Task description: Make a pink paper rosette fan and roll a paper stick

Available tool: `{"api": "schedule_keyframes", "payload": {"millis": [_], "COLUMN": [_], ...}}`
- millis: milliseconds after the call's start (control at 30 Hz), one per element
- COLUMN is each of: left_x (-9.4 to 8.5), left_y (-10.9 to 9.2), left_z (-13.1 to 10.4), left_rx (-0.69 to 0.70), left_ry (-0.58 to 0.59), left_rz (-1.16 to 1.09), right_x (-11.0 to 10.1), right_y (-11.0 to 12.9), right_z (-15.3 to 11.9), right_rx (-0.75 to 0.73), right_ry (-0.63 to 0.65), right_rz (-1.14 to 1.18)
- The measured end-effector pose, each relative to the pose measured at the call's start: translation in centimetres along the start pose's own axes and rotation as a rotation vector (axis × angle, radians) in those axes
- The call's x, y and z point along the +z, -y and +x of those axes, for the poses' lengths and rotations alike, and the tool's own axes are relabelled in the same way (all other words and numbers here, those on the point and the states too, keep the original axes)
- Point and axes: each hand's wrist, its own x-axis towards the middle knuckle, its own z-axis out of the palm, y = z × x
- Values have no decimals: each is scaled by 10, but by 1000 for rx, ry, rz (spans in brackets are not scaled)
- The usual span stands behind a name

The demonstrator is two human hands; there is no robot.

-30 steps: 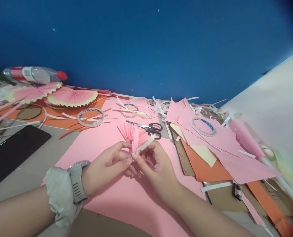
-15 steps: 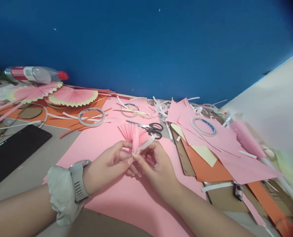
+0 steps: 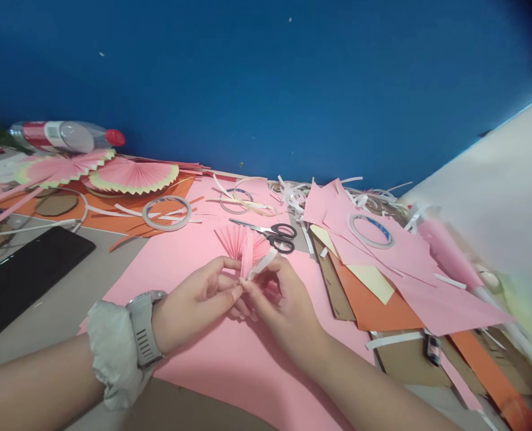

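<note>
A pleated pink paper fan (image 3: 232, 242) is held upright between my two hands, its folds spreading out to both sides. My left hand (image 3: 209, 293) pinches its lower end, thumb against the fingers. My right hand (image 3: 279, 299) pinches at the same spot, the thumb tips nearly touching. From there a whitish strip (image 3: 263, 262) sticks up over my right fingers. Just beyond the fan lie scissors (image 3: 283, 237) with black handles, partly behind it. Under everything is a large pink sheet (image 3: 158, 269).
Tape rolls (image 3: 167, 214) lie left and right, the right one on pink sheets (image 3: 409, 257). At the left are a black phone (image 3: 32, 281), finished pleated fans (image 3: 135, 173) and a bottle (image 3: 68, 136). Cardboard (image 3: 337, 293) and orange paper (image 3: 377, 305) lie at the right.
The free end of the whitish strip has moved slightly left and down. Both hands keep almost the same pinch on the fan.
</note>
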Motion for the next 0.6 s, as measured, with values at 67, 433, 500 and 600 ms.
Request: {"api": "schedule_keyframes", "payload": {"millis": [67, 433, 500, 600], "left_x": [0, -2, -2, -1], "left_y": [-1, 5, 6, 4], "left_z": [-1, -1, 0, 0], "left_rx": [-13, 13, 8, 3], "left_ry": [-3, 15, 16, 26], "left_rz": [-47, -158, -174, -150], "right_x": [1, -3, -2, -1], "right_y": [-1, 0, 0, -1], "right_z": [1, 2, 2, 3], "right_rx": [-19, -71, -61, -46], "right_ry": [-11, 11, 8, 14], "right_rz": [-19, -52, -52, -57]}}
